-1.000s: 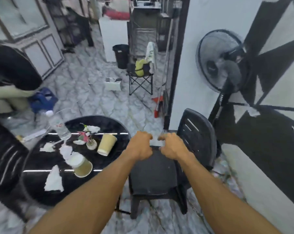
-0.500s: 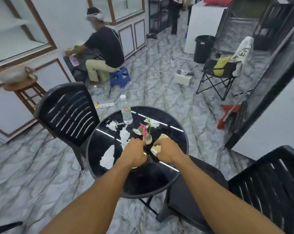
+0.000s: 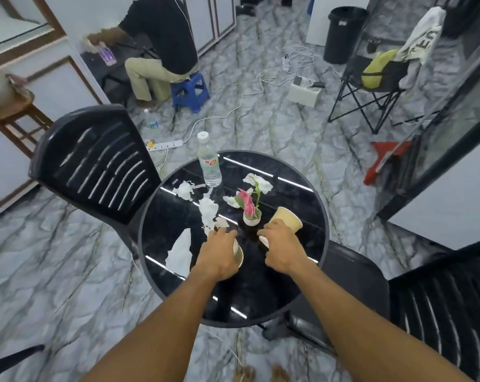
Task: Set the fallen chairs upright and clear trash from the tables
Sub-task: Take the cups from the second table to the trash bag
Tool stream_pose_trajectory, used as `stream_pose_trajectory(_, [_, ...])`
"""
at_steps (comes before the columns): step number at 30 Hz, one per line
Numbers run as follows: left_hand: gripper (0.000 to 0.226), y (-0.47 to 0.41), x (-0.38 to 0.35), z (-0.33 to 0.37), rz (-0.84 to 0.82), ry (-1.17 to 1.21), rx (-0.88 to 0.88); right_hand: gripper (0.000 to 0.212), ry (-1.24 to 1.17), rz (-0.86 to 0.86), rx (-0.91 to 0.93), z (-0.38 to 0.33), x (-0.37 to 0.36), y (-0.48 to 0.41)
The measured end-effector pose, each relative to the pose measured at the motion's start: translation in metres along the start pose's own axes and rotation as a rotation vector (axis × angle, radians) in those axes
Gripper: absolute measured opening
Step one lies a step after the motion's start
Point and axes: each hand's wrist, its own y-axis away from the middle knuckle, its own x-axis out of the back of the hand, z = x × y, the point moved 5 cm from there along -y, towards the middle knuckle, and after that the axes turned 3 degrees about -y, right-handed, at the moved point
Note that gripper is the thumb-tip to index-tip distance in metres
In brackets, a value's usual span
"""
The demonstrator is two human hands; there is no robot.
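Observation:
A round black table [image 3: 261, 293] carries two tan paper cups, several torn white tissues [image 3: 179, 253], a clear water bottle [image 3: 209, 161] and a small pot with a pink plant [image 3: 250, 210]. My left hand [image 3: 219, 252] lies over the near cup [image 3: 238, 253], fingers curled around it. My right hand [image 3: 281, 244] closes on the tipped cup [image 3: 287, 220] beside the plant. Two black slatted chairs stand upright: one at the table's left [image 3: 95, 161], one at its right [image 3: 440, 307].
A person sits on a blue stool [image 3: 190, 91] at the back left. A black bin [image 3: 343, 34], a folding chair with clothes [image 3: 376, 78], a white box [image 3: 305, 92], cables and a power strip [image 3: 164, 144] lie on the marble floor. A wooden stool [image 3: 15, 117] stands far left.
My view swung from the right-hand chair to the table. Both hands left the chair and came down onto the two paper cups.

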Motion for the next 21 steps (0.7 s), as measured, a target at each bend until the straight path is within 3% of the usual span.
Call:
stream_pose_trajectory(5, [0.055,-0.007,-0.004,0.006,0.058,0.006,0.004,0.069,0.169,-0.004,0.084,0.008,-0.003,-0.007])
stream_pose_trajectory(13, [0.067,-0.001,-0.020,0.023,0.050,0.045,0.093,0.077,0.448,-0.043,0.147,0.037,-0.002,-0.017])
stream_pose_trajectory(17, [0.067,0.014,-0.029,0.032,0.066,0.046,0.069,0.085,0.478,-0.074,0.076,0.054,-0.008,-0.001])
stream_pose_trajectory(21, [0.064,0.031,-0.031,0.050,0.053,0.025,0.011,0.085,0.330,-0.090,-0.038,0.065,-0.008,0.034])
